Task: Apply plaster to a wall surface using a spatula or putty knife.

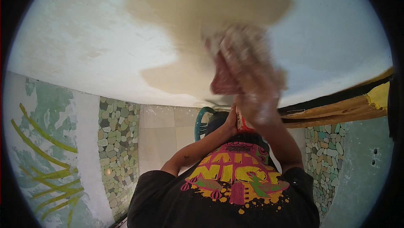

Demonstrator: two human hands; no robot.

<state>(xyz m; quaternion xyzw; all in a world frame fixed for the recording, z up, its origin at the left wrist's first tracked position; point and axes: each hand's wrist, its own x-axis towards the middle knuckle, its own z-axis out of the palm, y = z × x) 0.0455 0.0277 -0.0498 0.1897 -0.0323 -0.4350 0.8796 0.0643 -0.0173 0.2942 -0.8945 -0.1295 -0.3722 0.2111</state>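
My right hand [254, 74], coated in whitish dust and smeared by motion, is raised in front of a large pale surface [105, 47]. It holds a folded reddish-brown sheet [225, 78] against or close to that surface; the sheet's kind is too blurred to tell. Lower down, in front of my body, is my left hand [231, 121]. Its fingers close round a red-and-white object [243, 123], partly hidden behind the right wrist.
A teal chair [198, 123] stands behind my left hand on pale floor tiles [158, 139]. Pebbled strips [118, 144] run along both sides. At right, a brown ledge [332, 112] carries a yellow cloth-like piece [379, 96]. Green painted strokes [46, 156] mark the left wall.
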